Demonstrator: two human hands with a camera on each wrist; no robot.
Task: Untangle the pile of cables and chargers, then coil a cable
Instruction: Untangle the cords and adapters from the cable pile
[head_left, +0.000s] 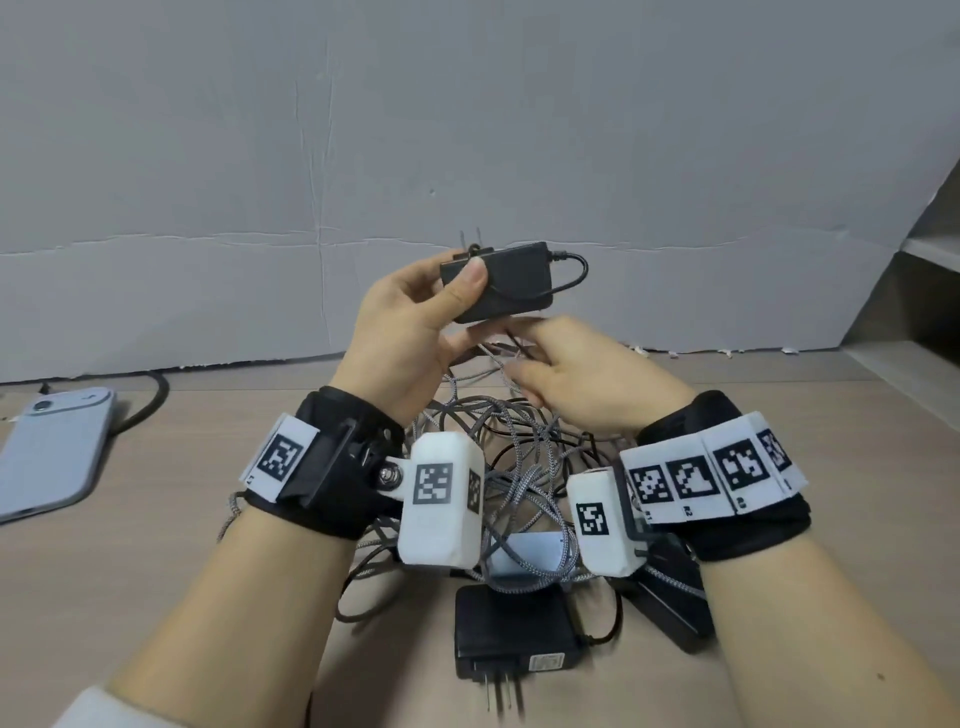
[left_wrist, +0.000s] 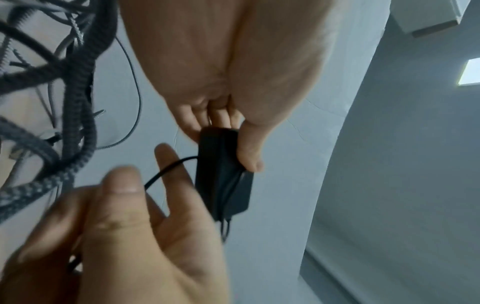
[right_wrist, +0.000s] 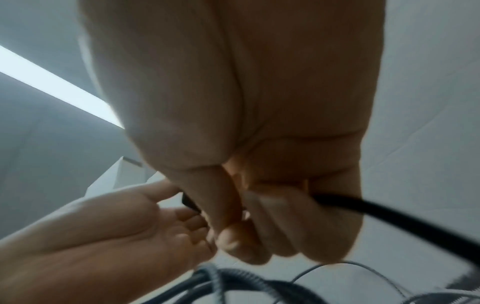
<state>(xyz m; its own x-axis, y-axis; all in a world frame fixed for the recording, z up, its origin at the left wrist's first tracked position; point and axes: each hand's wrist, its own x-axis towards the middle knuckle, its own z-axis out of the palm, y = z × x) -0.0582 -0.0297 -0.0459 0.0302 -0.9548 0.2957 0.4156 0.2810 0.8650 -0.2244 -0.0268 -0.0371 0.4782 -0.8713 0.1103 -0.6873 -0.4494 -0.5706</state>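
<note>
Lifting one charger clear of the tangle is the step in hand, so the untangling is under way and no cable is coiled yet. Taking the tangled pile of cables (head_left: 498, 467) on the tabletop (head_left: 156, 545) as landmark and going left to right: well to its left lies a light-blue phone (head_left: 52, 452), face down. Above the pile's far edge the left hand (head_left: 410, 332) grips a black power adapter (head_left: 498, 283), thumb pressed on its near face and fingers behind it, prongs pointing up; the adapter hangs free of the table. Its thin black cord (head_left: 574, 270) loops out of the right end and drops back toward the pile. Just right of that, the right hand (head_left: 576, 374) has its fingers curled round a black cord (right_wrist: 389, 216); I judge it to be the adapter's own lead, though motion blur leaves that unsure. At the pile's near edge rest a second black adapter (head_left: 514, 634), prongs toward the person, and, to the right, another dark charger (head_left: 670, 603) partly under braided grey cable.

The next move, as I judge it, calls for sliding the right hand along the cord while the adapter is kept raised, easing it out from the braided loops rather than tugging, since a hard pull would tighten the knots.
</note>
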